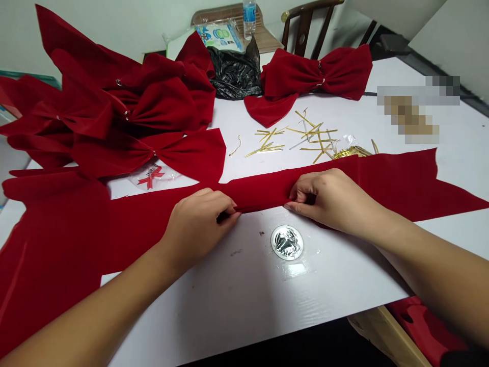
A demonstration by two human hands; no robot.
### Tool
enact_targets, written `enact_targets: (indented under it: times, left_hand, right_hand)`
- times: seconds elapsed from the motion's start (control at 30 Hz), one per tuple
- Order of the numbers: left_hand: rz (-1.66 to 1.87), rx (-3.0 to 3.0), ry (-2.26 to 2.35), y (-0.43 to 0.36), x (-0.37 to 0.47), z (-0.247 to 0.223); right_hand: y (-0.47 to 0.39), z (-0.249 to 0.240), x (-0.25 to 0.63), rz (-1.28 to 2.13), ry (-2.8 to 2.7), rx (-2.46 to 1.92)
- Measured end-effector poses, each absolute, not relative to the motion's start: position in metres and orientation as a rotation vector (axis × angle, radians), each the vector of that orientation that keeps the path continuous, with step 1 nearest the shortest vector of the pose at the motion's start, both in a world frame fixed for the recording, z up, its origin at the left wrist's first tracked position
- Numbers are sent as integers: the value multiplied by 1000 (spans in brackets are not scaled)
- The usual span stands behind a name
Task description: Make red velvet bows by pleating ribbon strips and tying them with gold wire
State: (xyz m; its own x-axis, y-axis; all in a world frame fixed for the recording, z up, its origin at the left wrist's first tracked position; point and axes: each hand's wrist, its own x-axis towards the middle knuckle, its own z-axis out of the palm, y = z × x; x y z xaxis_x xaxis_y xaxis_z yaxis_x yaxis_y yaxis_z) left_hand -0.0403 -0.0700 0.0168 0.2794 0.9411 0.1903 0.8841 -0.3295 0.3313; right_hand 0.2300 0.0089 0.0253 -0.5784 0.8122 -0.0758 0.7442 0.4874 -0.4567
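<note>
A long strip of red velvety fabric [260, 193] stretches across the white table [237, 300]. Its near edge is pinched between thumb and fingers of my left hand [202, 216]. A short way to the right, my right hand [324, 196] pinches the same edge, with the fabric drawn fairly straight between the two. On the right the strip ends in a pointed tail; on the left it widens and hangs toward the front edge. Just below the fabric, between my hands, a round silver disc [287, 242] lies on the table. My palms hide parts of the fabric.
Tied red fabric bows [164, 102] are heaped at the back left, and more bows [317, 74] lie at the back right. Loose gold twist ties [315, 132] are scattered behind the strip. Farther back are a black plastic bag [235, 74], a water bottle [249, 19] and a wooden chair [305, 30].
</note>
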Motion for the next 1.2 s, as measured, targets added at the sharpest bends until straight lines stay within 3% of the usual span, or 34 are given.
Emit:
enact_targets:
  times: [0.3, 0.53, 0.8, 1.2]
  left_hand:
    - [455, 2651, 1583, -70, -37, 16]
    - [658, 2624, 1374, -68, -38, 13]
    - [557, 2590, 1602, -73, -35, 16]
    - [612, 2523, 1555, -73, -32, 15]
  right_hand:
    - [6, 28, 231, 633, -2692, -1208]
    - [5, 26, 233, 531, -2766, -1101]
    - [3, 23, 234, 508, -2706, -994]
    - [2, 26, 230, 446, -2734, -1068]
